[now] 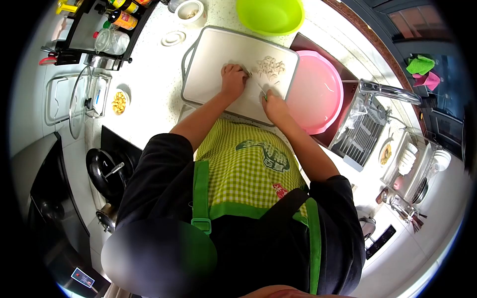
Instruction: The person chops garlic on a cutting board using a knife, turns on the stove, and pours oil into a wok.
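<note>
My left hand [233, 80] rests on the white cutting board [211, 54], its fingers curled and pressed down on a small piece that they mostly hide. In my right hand [275, 107] is a knife [261, 89] with a green handle, closed in my fingers. The blade points up and left, toward the fingertips of my left hand. Just beyond the blade, toward the board's right side, lies a loose heap of pale chopped pieces [271, 67]. A few slivers are scattered near the knife.
A pink basin [318, 92] sits right of the board, by the sink and faucet [390, 92]. Behind is a green bowl [271, 17]. To the left are a white container [191, 13], a lid [173, 38], a bowl of yellowish pieces [119, 102] and a bottle rack [84, 42].
</note>
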Demonstrator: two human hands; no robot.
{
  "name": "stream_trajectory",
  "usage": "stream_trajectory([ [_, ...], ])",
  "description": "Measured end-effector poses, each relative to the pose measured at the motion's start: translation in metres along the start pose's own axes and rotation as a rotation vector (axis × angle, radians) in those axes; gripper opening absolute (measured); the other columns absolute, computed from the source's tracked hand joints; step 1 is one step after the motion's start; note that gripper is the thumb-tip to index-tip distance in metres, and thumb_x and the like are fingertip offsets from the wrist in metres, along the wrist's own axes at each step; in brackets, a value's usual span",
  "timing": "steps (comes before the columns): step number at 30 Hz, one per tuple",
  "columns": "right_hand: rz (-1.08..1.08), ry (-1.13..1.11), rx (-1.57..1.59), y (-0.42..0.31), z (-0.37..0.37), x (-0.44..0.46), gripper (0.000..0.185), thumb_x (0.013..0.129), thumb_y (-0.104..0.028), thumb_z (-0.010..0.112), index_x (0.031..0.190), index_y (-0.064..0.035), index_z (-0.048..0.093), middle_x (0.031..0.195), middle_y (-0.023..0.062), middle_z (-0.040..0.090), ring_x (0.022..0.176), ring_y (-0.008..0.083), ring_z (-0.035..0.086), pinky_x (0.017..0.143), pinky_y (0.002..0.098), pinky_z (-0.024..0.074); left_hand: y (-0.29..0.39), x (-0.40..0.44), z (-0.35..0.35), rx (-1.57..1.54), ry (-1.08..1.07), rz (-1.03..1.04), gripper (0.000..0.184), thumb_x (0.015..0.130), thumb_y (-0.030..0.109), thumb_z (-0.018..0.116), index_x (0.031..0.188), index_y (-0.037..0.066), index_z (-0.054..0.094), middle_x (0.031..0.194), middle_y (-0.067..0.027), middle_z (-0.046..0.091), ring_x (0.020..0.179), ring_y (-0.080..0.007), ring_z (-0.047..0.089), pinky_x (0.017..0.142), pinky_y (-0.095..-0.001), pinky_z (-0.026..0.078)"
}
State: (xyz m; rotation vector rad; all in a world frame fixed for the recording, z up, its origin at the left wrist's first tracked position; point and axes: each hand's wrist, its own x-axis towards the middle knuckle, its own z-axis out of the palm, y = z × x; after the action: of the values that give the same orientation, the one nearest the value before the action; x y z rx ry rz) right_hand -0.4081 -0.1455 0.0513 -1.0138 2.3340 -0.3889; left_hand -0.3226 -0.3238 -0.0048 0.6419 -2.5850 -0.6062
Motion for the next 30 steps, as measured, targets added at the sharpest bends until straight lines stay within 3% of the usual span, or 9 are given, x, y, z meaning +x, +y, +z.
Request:
stream_trajectory([
  [5,-0.073,0.081,0.076,0.014,0.008,-0.002,0.028,0.093,-0.026,0.053,0.104,-0.0005,0.055,0.076,0.0263,0.065,0.073,0.0446,0.064,0.068,0.0530,0.0521,0.002,0.000,0.000,0.001,0.038,-0.028,0.008,0.072,0.006,0.070,0.076,0.012,0.073,0.091,-0.0023,0.060,0.100,-0.0259,0.050,0.096,-0.0432,0.031],
  [11,-0.062,0.027,0.027,0.010,-0.004,-0.012,0.026,0.093,-0.025,0.055,0.098,0.0010,0.052,0.073,0.0277,0.063,0.068,0.0474,0.062,0.064,0.0549,0.0500,0.005,0.001,-0.003,-0.032,0.034,-0.027,0.009,0.072,0.005,0.069,0.075,0.012,0.073,0.090,-0.0018,0.059,0.099,-0.0252,0.050,0.094,-0.0424,0.032],
  [18,0.006,-0.029,-0.021,-0.001,-0.004,-0.005,0.028,0.094,-0.025,0.052,0.104,0.0004,0.053,0.079,0.0272,0.065,0.075,0.0453,0.064,0.070,0.0547,0.0509,0.003,0.001,-0.002,-0.025,0.031,-0.022,0.007,0.072,0.006,0.069,0.074,0.012,0.072,0.090,-0.0023,0.059,0.099,-0.0257,0.050,0.094,-0.0434,0.032],
  [26,-0.082,0.123,0.194,0.021,0.004,-0.016,0.026,0.091,-0.023,0.059,0.095,0.0024,0.055,0.076,0.0278,0.062,0.073,0.0469,0.061,0.064,0.0528,0.0485,0.005,0.004,-0.003,-0.048,-0.070,-0.077,0.008,0.074,0.013,0.071,0.080,0.008,0.069,0.095,-0.0053,0.061,0.101,-0.0299,0.050,0.095,-0.0463,0.031],
  [30,-0.027,0.162,0.228,0.027,-0.006,-0.039,0.025,0.091,-0.022,0.059,0.100,0.0011,0.056,0.074,0.0279,0.062,0.073,0.0467,0.062,0.065,0.0531,0.0491,0.003,0.018,0.006,-0.114,-0.023,-0.081,0.013,0.076,0.018,0.072,0.082,0.007,0.067,0.093,-0.0067,0.062,0.102,-0.0304,0.052,0.096,-0.0468,0.030],
])
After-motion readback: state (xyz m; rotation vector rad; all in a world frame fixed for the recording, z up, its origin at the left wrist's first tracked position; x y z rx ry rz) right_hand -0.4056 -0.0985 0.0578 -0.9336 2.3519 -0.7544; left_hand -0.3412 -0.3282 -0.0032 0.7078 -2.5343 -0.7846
